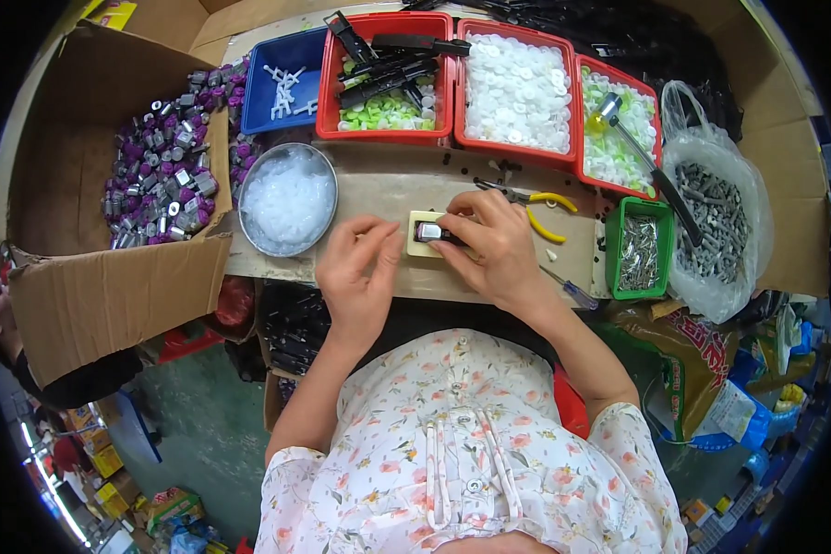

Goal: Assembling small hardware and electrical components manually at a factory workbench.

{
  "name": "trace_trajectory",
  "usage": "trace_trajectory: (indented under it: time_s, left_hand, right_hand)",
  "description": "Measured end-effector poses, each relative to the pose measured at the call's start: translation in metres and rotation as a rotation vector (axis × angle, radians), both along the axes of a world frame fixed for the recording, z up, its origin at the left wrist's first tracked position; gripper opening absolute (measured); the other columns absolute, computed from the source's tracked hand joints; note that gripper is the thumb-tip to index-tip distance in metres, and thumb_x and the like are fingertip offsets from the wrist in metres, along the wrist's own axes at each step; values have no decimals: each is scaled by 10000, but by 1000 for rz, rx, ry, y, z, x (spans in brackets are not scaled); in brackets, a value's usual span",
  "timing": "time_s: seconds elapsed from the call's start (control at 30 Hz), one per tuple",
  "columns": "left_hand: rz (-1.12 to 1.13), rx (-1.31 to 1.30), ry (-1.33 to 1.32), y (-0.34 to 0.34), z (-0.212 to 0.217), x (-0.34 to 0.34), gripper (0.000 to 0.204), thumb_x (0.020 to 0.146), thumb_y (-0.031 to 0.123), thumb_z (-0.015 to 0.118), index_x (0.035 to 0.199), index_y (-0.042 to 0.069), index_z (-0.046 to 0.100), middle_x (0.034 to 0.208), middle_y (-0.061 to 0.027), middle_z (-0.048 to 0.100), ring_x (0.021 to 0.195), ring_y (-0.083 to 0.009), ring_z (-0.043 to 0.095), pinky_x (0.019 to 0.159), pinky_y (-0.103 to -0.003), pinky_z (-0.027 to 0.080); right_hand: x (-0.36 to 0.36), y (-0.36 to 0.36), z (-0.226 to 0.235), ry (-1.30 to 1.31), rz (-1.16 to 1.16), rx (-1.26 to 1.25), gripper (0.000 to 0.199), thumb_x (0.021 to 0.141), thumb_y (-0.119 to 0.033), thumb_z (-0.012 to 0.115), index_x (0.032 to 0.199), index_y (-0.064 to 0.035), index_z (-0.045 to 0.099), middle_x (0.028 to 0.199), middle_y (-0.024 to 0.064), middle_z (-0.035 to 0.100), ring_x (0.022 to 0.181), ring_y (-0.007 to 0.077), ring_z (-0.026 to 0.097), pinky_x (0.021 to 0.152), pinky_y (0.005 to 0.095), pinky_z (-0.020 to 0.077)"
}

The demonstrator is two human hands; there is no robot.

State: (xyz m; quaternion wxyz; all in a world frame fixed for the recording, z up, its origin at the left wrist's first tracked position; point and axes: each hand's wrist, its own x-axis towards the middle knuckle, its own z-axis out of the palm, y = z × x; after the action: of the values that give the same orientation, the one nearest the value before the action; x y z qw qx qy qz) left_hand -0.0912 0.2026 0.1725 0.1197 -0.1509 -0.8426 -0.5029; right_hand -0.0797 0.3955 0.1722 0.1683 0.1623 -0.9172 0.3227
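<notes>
A cream block (415, 247) lies on the workbench in front of me. On it sits a small silver-capped part (428, 232) with a dark body and a touch of purple. My right hand (497, 242) grips this part between thumb and fingers, covering its right end. Just left of the block, my left hand (358, 272) hovers with thumb and fingertips drawn together; anything between them is too small to make out. Beside that hand stands a round metal bowl (246, 208) of clear, whitish small pieces. Yellow-handled pliers (537, 198) lie beyond my right hand.
Silver-and-purple parts (162, 175) fill a cardboard box (120, 295) at left. Across the back stand a blue bin (258, 83) and red bins (445, 136) of small plastic pieces. A hammer (651, 159), green bin (611, 249), plastic bag (752, 212) and screwdriver (577, 293) are at right.
</notes>
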Motion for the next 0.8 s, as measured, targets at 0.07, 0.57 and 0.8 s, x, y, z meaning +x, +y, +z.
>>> trace_trajectory:
  time_s: [0.07, 0.57, 0.8]
  left_hand:
    - [-35, -51, 55, 4, -6, 4, 172, 846, 58, 722, 1006, -5, 712, 1005, -134, 642, 864, -259, 634, 727, -329, 507]
    - [-257, -300, 414, 6, -25, -6, 313, 784, 72, 760, 1078, 0, 682, 1097, -155, 637, 1022, -348, 632, 837, -426, 531]
    - [-288, -314, 447, 1, -24, -14, 298, 780, 64, 754, 1064, 3, 686, 1060, -148, 649, 1010, -335, 641, 821, -415, 536]
  right_hand:
    - [-1, -2, -4, 1, -6, -29, 257, 724, -155, 791, 952, -77, 701, 955, 39, 631, 861, 216, 606, 705, 368, 404]
    - [-3, -2, -8, -18, -9, -176, 243, 645, -75, 808, 877, -48, 741, 887, 50, 657, 826, 236, 607, 697, 361, 450]
    - [-8, 0, -11, -59, 21, -251, 239, 632, -55, 813, 858, -30, 739, 900, 64, 660, 836, 249, 597, 724, 362, 459]
